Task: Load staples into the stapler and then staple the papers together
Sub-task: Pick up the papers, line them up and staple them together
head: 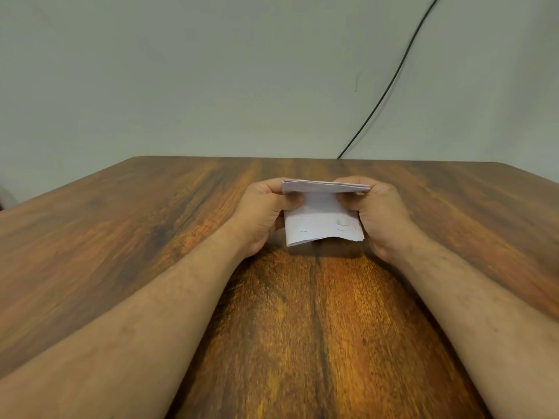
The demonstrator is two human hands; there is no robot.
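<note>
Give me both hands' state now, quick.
Left hand: closed on the left edge of the folded papers.
Right hand: closed on the same papers' right edge.

We see soft, even, fairly dim indoor light with a greenish cast on the plain pale wall (211, 71). A warm sheen brightens the middle of the brown wood-grain table (317, 313); its sides fall darker. A faint shadow lies under the small white folded paper stack (322, 219). Wide-angle distortion bows the table edges, and the nearest grain looks smeared.
</note>
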